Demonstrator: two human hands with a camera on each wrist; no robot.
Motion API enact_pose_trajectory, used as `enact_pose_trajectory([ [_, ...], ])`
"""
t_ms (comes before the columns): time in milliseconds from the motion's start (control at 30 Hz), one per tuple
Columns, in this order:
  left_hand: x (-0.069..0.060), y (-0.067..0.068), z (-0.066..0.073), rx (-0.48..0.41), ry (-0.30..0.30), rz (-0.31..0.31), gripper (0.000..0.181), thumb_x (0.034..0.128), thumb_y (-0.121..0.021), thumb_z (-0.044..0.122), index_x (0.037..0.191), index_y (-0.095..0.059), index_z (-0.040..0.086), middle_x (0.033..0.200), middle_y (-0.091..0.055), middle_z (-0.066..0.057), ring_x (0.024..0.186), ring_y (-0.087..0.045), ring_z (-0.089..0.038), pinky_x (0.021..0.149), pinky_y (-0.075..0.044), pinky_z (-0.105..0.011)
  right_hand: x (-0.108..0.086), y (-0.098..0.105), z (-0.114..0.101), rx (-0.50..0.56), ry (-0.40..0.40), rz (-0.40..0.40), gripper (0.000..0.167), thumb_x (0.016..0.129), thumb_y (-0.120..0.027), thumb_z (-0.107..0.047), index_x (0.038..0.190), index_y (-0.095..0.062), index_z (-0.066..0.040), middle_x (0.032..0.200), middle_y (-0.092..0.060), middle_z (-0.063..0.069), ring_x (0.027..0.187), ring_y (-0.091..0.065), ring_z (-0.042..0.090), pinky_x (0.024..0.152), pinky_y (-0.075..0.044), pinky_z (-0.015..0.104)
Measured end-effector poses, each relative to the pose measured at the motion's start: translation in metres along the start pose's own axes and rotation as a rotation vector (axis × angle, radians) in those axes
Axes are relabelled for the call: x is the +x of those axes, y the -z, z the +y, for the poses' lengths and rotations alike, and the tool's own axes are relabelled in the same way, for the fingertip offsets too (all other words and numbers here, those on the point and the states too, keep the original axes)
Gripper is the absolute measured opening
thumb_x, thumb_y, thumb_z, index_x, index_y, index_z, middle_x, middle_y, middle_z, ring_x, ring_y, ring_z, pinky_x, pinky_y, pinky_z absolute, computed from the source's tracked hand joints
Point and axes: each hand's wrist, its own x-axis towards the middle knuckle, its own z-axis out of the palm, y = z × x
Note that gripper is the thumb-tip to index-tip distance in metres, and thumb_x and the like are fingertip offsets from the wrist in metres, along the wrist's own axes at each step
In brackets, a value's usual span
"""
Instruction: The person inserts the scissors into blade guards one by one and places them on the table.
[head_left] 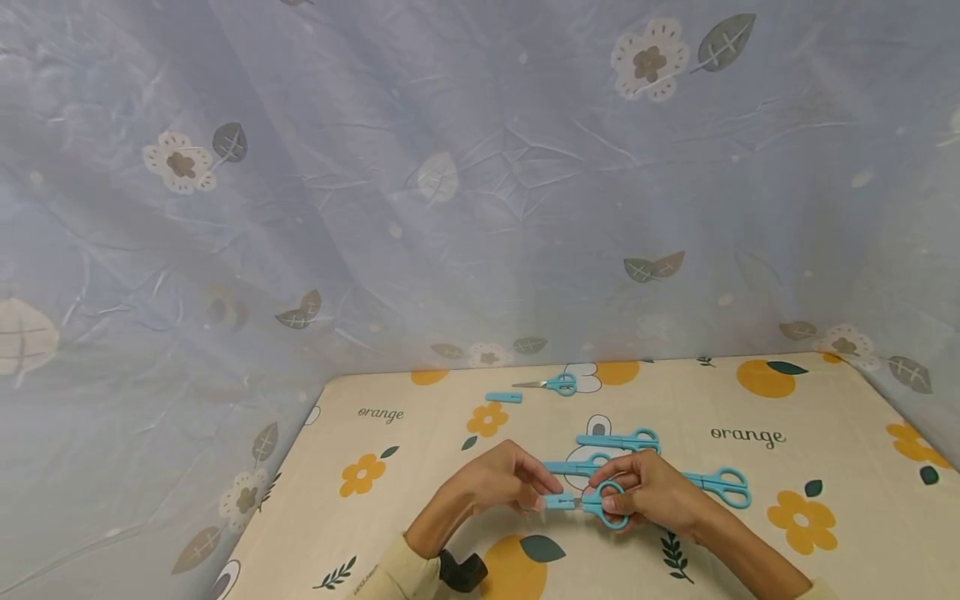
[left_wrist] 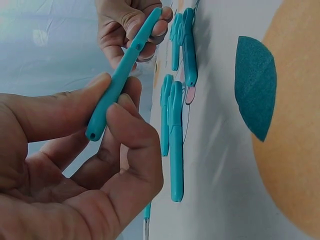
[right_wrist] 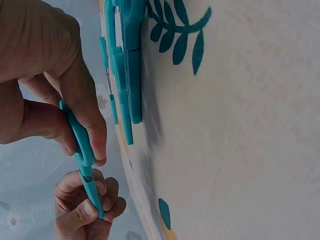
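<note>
My left hand [head_left: 495, 477] pinches a light-blue blade cover [head_left: 558, 502] between thumb and fingers. The cover sits over the blades of a pair of light-blue scissors [head_left: 591, 504], and a short strip of metal shows between cover and handles. My right hand [head_left: 654, 490] holds the scissors by their handle loops. In the left wrist view the cover [left_wrist: 112, 102] slants up towards the right hand [left_wrist: 125, 25]. From the right wrist view, the handles [right_wrist: 80, 135] are in the right fingers, above the table. The blade tips are hidden inside the cover.
Covered blue scissors lie close behind the hands: one pair [head_left: 618, 441], another [head_left: 566, 467] partly hidden, and a third [head_left: 727, 484] to the right. Farther back, uncovered scissors [head_left: 561, 383] lie beside a loose cover [head_left: 503, 397]. A patterned cloth [head_left: 420, 533] covers the table; a curtain [head_left: 480, 250] hangs behind.
</note>
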Motion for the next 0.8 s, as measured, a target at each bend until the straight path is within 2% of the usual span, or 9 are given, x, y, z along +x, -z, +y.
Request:
enact_pose_trajectory([
  [200, 0.0013, -0.0016, -0.0001, 0.004, -0.005, 0.013, 0.026, 0.0857, -0.07, -0.018, 0.103, -0.083, -0.003, 0.079, -0.072, 0.0, 0.066, -0.063, -0.01, 0.056, -0.053, -0.022, -0.0004, -0.0015, 0.0011, -0.015, 0.006, 0.012, 0.031, 0.099, -0.072, -0.001, 0.126, -0.066, 0.014, 0.085, -0.075, 0.003, 0.079, -0.077, 0.017, 0.069, -0.066, 0.036],
  [433, 0.0018, -0.0042, -0.004, -0.023, 0.018, 0.013, 0.024, 0.0866, -0.071, -0.016, 0.103, -0.083, -0.002, 0.078, -0.072, 0.001, 0.064, -0.062, -0.01, 0.055, -0.051, -0.021, -0.001, -0.0057, 0.0017, -0.063, 0.046, 0.032, 0.027, 0.099, -0.071, 0.002, 0.123, -0.067, 0.013, 0.085, -0.068, 0.003, 0.077, -0.069, 0.015, 0.07, -0.065, 0.033],
  [567, 0.0015, -0.0056, -0.0037, -0.022, 0.008, 0.013, 0.025, 0.0863, -0.071, -0.017, 0.102, -0.084, -0.002, 0.078, -0.074, 0.0, 0.064, -0.063, -0.01, 0.054, -0.052, -0.022, -0.0006, -0.0059, 0.0017, -0.042, 0.019, 0.032, 0.029, 0.098, -0.072, 0.002, 0.124, -0.067, 0.014, 0.085, -0.071, 0.003, 0.078, -0.073, 0.016, 0.071, -0.066, 0.035],
  [800, 0.0007, -0.0072, 0.0027, 0.036, -0.019, 0.042, 0.026, 0.0852, -0.072, -0.016, 0.101, -0.085, 0.001, 0.08, -0.075, -0.001, 0.066, -0.065, -0.01, 0.056, -0.053, -0.024, 0.0003, -0.0039, 0.0015, -0.006, -0.001, 0.02, 0.031, 0.098, -0.074, 0.0, 0.125, -0.067, 0.014, 0.085, -0.077, 0.005, 0.078, -0.077, 0.018, 0.071, -0.066, 0.035],
])
